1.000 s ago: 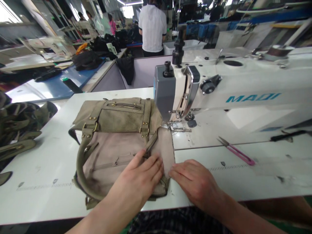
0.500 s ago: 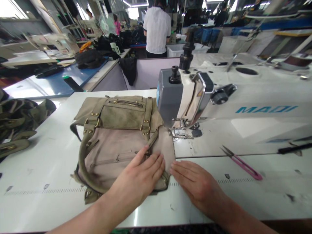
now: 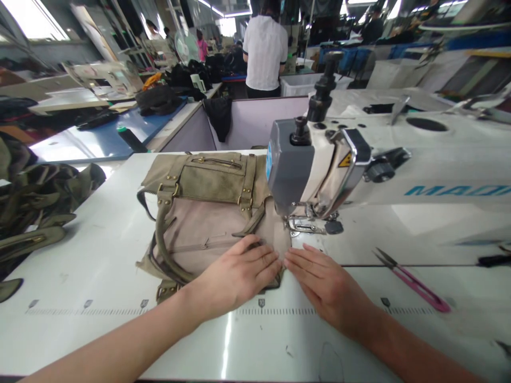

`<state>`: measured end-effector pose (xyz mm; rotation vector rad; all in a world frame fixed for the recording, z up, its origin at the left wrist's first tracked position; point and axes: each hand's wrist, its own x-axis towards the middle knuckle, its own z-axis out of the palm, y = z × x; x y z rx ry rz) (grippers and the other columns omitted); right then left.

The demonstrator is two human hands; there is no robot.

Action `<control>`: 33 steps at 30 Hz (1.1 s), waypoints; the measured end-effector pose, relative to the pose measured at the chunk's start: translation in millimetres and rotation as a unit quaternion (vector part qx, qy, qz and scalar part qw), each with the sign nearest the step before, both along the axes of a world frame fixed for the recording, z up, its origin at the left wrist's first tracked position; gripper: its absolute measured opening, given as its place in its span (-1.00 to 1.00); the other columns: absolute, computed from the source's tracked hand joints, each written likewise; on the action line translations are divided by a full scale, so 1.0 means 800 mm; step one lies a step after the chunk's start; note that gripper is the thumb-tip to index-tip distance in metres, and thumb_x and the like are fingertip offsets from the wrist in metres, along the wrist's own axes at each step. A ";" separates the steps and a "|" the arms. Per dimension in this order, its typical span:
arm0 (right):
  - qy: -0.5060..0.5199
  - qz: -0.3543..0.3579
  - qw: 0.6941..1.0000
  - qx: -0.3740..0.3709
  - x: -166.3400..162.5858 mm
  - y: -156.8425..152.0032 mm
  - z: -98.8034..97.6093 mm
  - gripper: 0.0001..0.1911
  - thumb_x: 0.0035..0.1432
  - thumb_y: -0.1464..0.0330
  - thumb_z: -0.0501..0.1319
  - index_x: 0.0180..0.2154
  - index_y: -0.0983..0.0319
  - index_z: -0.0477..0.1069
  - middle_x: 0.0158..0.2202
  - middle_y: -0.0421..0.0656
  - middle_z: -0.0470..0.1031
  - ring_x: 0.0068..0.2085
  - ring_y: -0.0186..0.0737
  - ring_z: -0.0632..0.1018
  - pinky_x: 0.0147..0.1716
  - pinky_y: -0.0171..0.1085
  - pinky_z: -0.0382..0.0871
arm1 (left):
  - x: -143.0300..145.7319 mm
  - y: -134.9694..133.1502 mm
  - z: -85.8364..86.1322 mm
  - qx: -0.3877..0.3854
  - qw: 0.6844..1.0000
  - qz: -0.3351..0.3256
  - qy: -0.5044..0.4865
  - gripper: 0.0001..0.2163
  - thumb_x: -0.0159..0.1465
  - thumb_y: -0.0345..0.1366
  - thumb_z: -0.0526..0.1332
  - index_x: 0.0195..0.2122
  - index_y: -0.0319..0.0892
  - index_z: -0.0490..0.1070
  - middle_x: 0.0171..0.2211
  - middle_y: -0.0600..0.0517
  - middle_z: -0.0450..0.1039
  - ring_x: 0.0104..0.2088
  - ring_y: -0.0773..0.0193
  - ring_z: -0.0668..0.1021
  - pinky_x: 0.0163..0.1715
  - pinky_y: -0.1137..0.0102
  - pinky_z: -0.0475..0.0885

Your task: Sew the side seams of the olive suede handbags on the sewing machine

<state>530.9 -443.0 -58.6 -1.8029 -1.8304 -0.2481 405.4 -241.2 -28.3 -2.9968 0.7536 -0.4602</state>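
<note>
An olive-green handbag (image 3: 211,183) lies turned out on the white sewing table, its beige lining (image 3: 195,223) facing up and a rounded handle (image 3: 162,234) at its left. My left hand (image 3: 243,268) rests flat on the lining near the bag's right lower corner, fingers stretched out. At the right edge of the fabric, my right hand (image 3: 319,279) lies with fingers extended, its tips touching or very close to the edge. That edge runs beside the presser foot (image 3: 305,226) of the sewing machine (image 3: 303,165). The needle area is partly hidden by the machine head.
Pink-handled thread snips (image 3: 415,282) lie on the table to the right. Camouflage and olive fabric pieces (image 3: 43,202) are heaped at the left. Behind a low partition (image 3: 263,119), a person in a white shirt (image 3: 265,50) stands facing away. A printed ruler scale (image 3: 261,311) runs along the front.
The bag has moved away from the table's front, along the machine foot, with both hands moving along beside it. The camera view has also shifted slightly left.
</note>
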 end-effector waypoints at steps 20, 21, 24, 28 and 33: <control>0.047 -0.074 0.996 -0.018 0.010 0.013 -0.012 -0.58 0.28 0.52 0.01 0.15 0.38 0.31 0.11 0.10 0.40 0.15 0.02 0.39 0.16 0.14 0.30 | 0.081 0.052 -0.018 0.014 0.999 0.044 0.001 -0.71 0.44 -0.37 -0.05 0.05 -0.30 0.38 -0.02 -0.05 0.53 -0.03 0.21 0.50 0.09 0.20 0.14; 0.040 -0.078 0.996 -0.010 0.010 0.012 -0.013 -0.59 0.28 0.52 0.01 0.14 0.38 0.32 0.10 0.09 0.41 0.14 0.03 0.39 0.15 0.14 0.32 | 0.082 0.052 -0.019 0.013 0.999 0.050 0.000 -0.71 0.44 -0.37 -0.04 0.04 -0.30 0.39 -0.04 -0.05 0.53 -0.05 0.21 0.50 0.08 0.21 0.14; 0.013 -0.075 0.997 0.002 0.010 0.010 -0.019 -0.61 0.28 0.51 0.03 0.12 0.40 0.34 0.08 0.09 0.42 0.13 0.04 0.40 0.12 0.11 0.36 | 0.084 0.051 -0.021 0.006 0.998 0.064 0.009 -0.73 0.44 -0.37 -0.03 0.03 -0.29 0.39 -0.04 -0.05 0.53 -0.05 0.21 0.49 0.09 0.21 0.13; -0.015 -0.072 0.997 0.014 0.014 0.008 -0.027 -0.60 0.28 0.50 0.04 0.12 0.35 0.33 0.07 0.06 0.44 0.10 0.02 0.43 0.09 0.06 0.40 | 0.088 0.048 -0.023 -0.016 0.996 0.088 0.017 -0.71 0.45 -0.34 -0.06 0.04 -0.29 0.36 -0.03 -0.08 0.51 0.01 0.21 0.47 0.13 0.19 0.11; -0.045 -0.067 0.997 0.009 0.017 0.007 -0.027 -0.57 0.28 0.47 0.02 0.17 0.30 0.28 0.08 0.02 0.44 0.10 0.01 0.45 0.05 0.04 0.42 | 0.044 0.056 -0.015 -0.022 0.996 0.083 0.007 -0.74 0.45 -0.33 -0.04 -0.06 -0.23 0.43 -0.10 -0.04 0.55 -0.03 0.28 0.51 0.12 0.25 0.18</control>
